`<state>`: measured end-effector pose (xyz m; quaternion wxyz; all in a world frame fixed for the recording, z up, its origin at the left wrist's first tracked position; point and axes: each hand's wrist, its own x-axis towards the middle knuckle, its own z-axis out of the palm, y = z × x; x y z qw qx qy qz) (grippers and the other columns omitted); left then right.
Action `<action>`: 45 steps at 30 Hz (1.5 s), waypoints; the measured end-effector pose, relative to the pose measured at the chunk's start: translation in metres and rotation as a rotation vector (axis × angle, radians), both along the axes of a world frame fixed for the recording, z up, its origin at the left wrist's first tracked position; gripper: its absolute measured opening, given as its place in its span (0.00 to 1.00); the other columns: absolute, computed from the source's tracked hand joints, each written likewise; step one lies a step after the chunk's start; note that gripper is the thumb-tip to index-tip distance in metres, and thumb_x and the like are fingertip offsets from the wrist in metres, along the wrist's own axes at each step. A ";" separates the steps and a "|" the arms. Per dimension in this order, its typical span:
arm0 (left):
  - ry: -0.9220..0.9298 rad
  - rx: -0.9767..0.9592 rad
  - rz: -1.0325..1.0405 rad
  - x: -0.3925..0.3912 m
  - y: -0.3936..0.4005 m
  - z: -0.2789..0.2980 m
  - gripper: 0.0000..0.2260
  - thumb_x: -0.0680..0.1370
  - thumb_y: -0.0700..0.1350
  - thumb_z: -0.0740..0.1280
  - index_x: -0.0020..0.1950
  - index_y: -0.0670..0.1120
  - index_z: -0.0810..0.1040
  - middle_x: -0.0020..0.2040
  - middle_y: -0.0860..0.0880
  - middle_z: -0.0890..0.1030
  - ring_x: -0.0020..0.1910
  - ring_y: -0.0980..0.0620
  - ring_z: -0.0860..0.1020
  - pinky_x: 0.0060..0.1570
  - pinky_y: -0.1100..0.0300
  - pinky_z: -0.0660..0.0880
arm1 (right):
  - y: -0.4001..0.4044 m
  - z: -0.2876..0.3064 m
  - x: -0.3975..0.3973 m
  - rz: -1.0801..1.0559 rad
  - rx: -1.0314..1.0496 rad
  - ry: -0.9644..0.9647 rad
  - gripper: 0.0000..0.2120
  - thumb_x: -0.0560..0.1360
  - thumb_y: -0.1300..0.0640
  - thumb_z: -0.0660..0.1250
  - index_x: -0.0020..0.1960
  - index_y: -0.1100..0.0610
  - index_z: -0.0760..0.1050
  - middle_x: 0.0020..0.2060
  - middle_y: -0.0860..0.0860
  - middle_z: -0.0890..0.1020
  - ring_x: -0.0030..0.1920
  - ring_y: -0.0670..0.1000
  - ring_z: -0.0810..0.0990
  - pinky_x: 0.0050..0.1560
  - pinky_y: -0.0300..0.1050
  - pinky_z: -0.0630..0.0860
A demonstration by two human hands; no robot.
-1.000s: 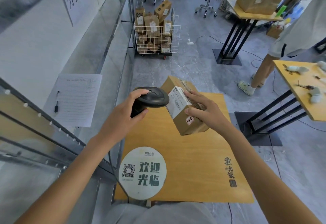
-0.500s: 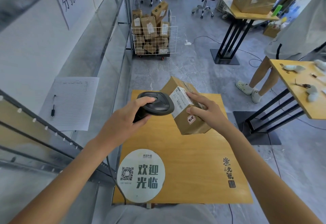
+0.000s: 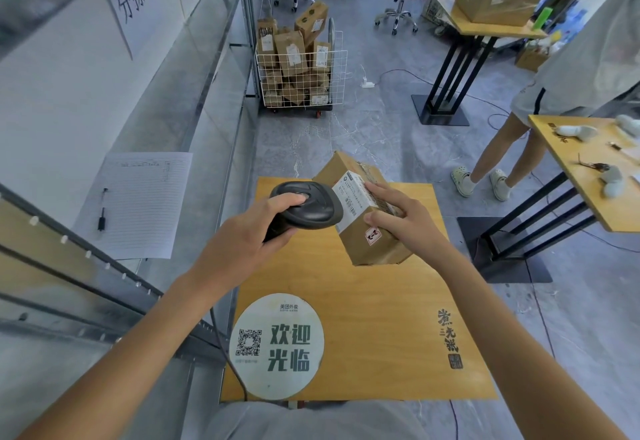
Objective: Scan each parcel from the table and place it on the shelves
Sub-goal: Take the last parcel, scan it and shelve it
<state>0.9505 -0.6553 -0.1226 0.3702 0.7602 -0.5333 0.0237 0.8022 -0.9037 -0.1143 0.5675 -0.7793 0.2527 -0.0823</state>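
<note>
- The wooden desk [image 3: 363, 301] fills the lower middle of the frame; its top is bare apart from a round white sticker [image 3: 277, 346] at its lower left and a printed mark [image 3: 449, 342] at lower right, so most of the surface lies open.
- The desk's left edge runs just beside the metal shelves [image 3: 104, 287] along the left side of the frame; grey floor [image 3: 346, 135] is open beyond the far edge and to the right.
- On a shelf at middle left lie a lined sheet of paper [image 3: 138, 204] and a pen [image 3: 102, 221] on it.
- A wire cart [image 3: 301, 72] full of brown parcels stands at upper middle, well apart from the desk.
- At the right, another person [image 3: 554, 93] stands between a second desk [image 3: 595, 176] carrying small pale items and a third [image 3: 491, 24] bearing a large carton.
- The left hand [image 3: 242, 245] reaches in from lower left, its grip clenched round the handle of a black scanner [image 3: 306, 209], whose head touches or nearly touches the parcel's label.
- The right hand [image 3: 405, 221] comes in from lower right, grasping the cardboard parcel [image 3: 363, 211], thumb on the near face and fingers over the top.
- The parcel is held tilted above the desk's upper half, its white label [image 3: 356, 197] facing the scanner.
</note>
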 end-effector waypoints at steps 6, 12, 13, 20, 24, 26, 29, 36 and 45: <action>-0.006 -0.003 -0.019 0.000 0.001 -0.001 0.24 0.78 0.45 0.70 0.71 0.55 0.66 0.61 0.47 0.81 0.53 0.53 0.79 0.47 0.59 0.78 | 0.000 -0.001 0.001 0.005 -0.003 -0.005 0.28 0.72 0.53 0.75 0.70 0.40 0.75 0.67 0.33 0.71 0.62 0.31 0.70 0.60 0.37 0.70; 0.007 -0.009 -0.007 -0.001 0.001 0.001 0.28 0.77 0.40 0.74 0.71 0.55 0.66 0.62 0.48 0.80 0.54 0.53 0.78 0.48 0.58 0.78 | 0.002 0.001 0.002 -0.008 -0.024 0.011 0.32 0.66 0.47 0.72 0.70 0.40 0.75 0.69 0.35 0.70 0.66 0.38 0.70 0.58 0.34 0.68; 0.008 -0.014 -0.005 -0.001 0.001 0.001 0.28 0.77 0.39 0.74 0.71 0.55 0.66 0.62 0.49 0.80 0.54 0.53 0.78 0.48 0.58 0.78 | 0.002 0.001 0.002 -0.007 -0.025 0.011 0.31 0.67 0.48 0.73 0.70 0.40 0.75 0.70 0.36 0.70 0.67 0.39 0.70 0.57 0.32 0.68; 0.020 -0.021 -0.011 0.000 -0.002 0.000 0.29 0.77 0.39 0.74 0.71 0.57 0.66 0.66 0.56 0.73 0.57 0.54 0.77 0.53 0.67 0.73 | 0.000 0.001 0.002 -0.015 -0.028 0.018 0.27 0.74 0.57 0.74 0.71 0.42 0.75 0.72 0.38 0.70 0.71 0.44 0.69 0.66 0.43 0.70; 0.016 -0.023 -0.009 0.001 -0.002 0.000 0.29 0.76 0.37 0.75 0.71 0.54 0.67 0.63 0.48 0.80 0.56 0.52 0.76 0.55 0.68 0.70 | 0.001 0.002 0.003 -0.018 -0.026 0.027 0.27 0.75 0.57 0.74 0.71 0.41 0.75 0.70 0.36 0.69 0.72 0.44 0.69 0.69 0.46 0.69; 0.011 -0.022 -0.004 0.001 -0.002 0.001 0.29 0.76 0.38 0.75 0.71 0.54 0.66 0.63 0.46 0.80 0.57 0.52 0.76 0.53 0.68 0.72 | 0.002 0.002 0.003 -0.012 -0.026 0.027 0.27 0.73 0.55 0.75 0.71 0.41 0.75 0.72 0.37 0.69 0.72 0.44 0.69 0.67 0.44 0.69; 0.006 -0.017 0.000 0.001 0.000 0.002 0.28 0.77 0.40 0.74 0.71 0.56 0.66 0.64 0.47 0.80 0.56 0.53 0.78 0.51 0.61 0.77 | 0.003 0.002 0.004 -0.017 -0.028 0.033 0.32 0.67 0.48 0.73 0.70 0.40 0.75 0.73 0.38 0.69 0.70 0.43 0.69 0.66 0.43 0.70; 0.187 -0.014 0.052 0.000 0.002 0.000 0.28 0.79 0.43 0.72 0.69 0.67 0.63 0.62 0.69 0.74 0.55 0.63 0.78 0.52 0.67 0.76 | 0.007 0.001 0.004 -0.027 -0.005 0.021 0.32 0.65 0.46 0.72 0.70 0.39 0.75 0.68 0.33 0.70 0.71 0.43 0.70 0.65 0.42 0.71; 0.776 -0.477 0.277 -0.031 -0.017 -0.011 0.28 0.80 0.36 0.70 0.64 0.68 0.67 0.56 0.50 0.80 0.42 0.47 0.85 0.42 0.59 0.82 | 0.031 0.001 -0.002 -0.194 0.257 -0.104 0.28 0.68 0.48 0.69 0.69 0.40 0.76 0.61 0.41 0.83 0.61 0.47 0.82 0.60 0.46 0.77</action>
